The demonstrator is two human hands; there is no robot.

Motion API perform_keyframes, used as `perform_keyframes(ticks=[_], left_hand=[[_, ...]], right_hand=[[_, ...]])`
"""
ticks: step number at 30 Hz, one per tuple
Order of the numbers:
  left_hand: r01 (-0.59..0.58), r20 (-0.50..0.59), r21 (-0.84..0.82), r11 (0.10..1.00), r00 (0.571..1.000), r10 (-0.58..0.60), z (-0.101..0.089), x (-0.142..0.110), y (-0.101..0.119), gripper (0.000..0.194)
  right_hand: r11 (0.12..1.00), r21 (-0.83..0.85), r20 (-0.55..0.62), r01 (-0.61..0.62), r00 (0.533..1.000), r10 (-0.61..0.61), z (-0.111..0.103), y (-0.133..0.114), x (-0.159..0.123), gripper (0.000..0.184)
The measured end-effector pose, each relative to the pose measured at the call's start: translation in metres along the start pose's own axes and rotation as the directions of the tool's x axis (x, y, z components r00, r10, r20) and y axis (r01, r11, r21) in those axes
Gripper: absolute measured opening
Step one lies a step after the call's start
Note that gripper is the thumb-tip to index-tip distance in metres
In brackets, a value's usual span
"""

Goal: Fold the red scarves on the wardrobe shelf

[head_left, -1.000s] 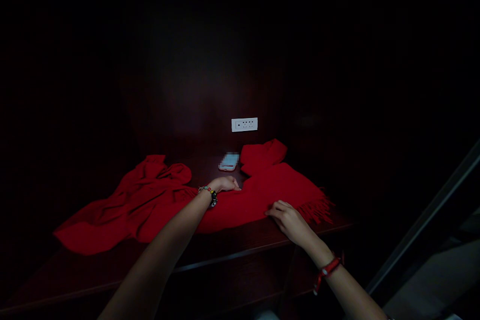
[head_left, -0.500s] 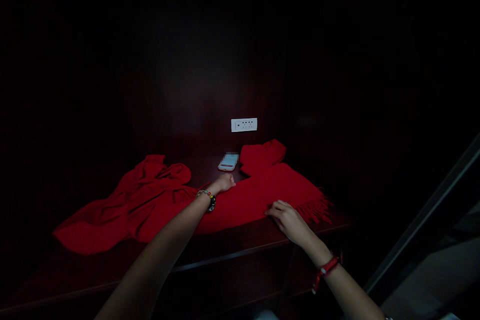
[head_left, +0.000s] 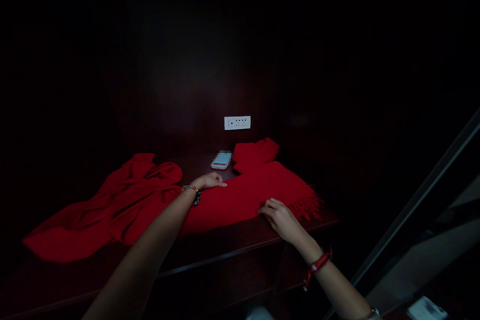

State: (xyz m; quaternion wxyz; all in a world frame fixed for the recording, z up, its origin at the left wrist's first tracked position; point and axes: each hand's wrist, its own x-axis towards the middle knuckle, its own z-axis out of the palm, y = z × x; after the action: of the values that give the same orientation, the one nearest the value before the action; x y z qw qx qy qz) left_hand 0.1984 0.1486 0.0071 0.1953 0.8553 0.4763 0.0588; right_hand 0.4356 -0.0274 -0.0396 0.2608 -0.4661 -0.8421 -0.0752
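A long red scarf (head_left: 247, 195) with a fringed end lies spread across a dark wooden shelf (head_left: 225, 245). My left hand (head_left: 210, 180) lies flat on the scarf's far edge, fingers stretched out towards the right. A beaded bracelet circles that wrist. At the scarf's near edge, close to the shelf's front, my right hand (head_left: 279, 217) rests with its fingers curled down on the cloth. A red band sits on the right wrist. Whether the right fingers pinch the cloth is hard to see in the dim light.
A phone (head_left: 221, 160) lies on the shelf behind the scarf. A white socket plate (head_left: 237, 122) is set in the dark back wall. The scarf's left part (head_left: 112, 205) is bunched in folds. A slanted dark rail (head_left: 412, 205) runs at the right.
My left hand went from a loose fist to flat fingers on the scarf. The view shifted a little, so everything sits further left. My right hand stayed at the near edge.
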Motion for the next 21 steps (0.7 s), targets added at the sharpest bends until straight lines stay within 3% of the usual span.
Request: perform_keyframes(ticks=[5, 8, 10, 11, 15, 18, 21], left_hand=[[-0.052, -0.062, 0.204, 0.978, 0.996, 0.066, -0.001, -0.014, 0.008, 0.026], [-0.140, -0.155, 0.408, 0.902, 0.963, 0.219, 0.001, -0.033, 0.022, 0.030], [-0.211, -0.195, 0.460, 0.862, 0.924, 0.330, 0.004, -0.052, 0.035, 0.030], [-0.254, -0.188, 0.471, 0.845, 0.907, 0.378, 0.006, -0.064, 0.042, 0.030], [-0.457, 0.006, 0.449, 0.768, 0.861, 0.509, 0.022, -0.108, 0.059, 0.031], [-0.459, 0.015, 0.445, 0.769, 0.862, 0.506, 0.033, -0.127, 0.057, 0.026], [-0.431, -0.013, 0.460, 0.776, 0.871, 0.491, 0.038, -0.128, 0.049, 0.022]], right_hand=[[1.000, -0.010, 0.005, 0.008, 1.000, -0.008, 0.001, 0.003, 0.000, 0.025], [1.000, -0.023, 0.009, 0.015, 1.000, -0.015, 0.001, 0.004, 0.000, 0.023], [0.999, -0.032, 0.006, 0.017, 1.000, -0.017, 0.000, 0.003, 0.000, 0.022], [0.999, -0.036, 0.006, 0.019, 1.000, -0.018, -0.001, 0.003, 0.000, 0.021], [0.999, -0.041, 0.001, 0.026, 1.000, -0.026, -0.004, 0.000, -0.001, 0.020], [0.997, -0.076, 0.006, 0.035, 0.999, -0.035, -0.007, -0.003, -0.001, 0.020], [0.983, -0.170, 0.012, 0.062, 0.998, -0.061, -0.010, -0.010, 0.003, 0.022]])
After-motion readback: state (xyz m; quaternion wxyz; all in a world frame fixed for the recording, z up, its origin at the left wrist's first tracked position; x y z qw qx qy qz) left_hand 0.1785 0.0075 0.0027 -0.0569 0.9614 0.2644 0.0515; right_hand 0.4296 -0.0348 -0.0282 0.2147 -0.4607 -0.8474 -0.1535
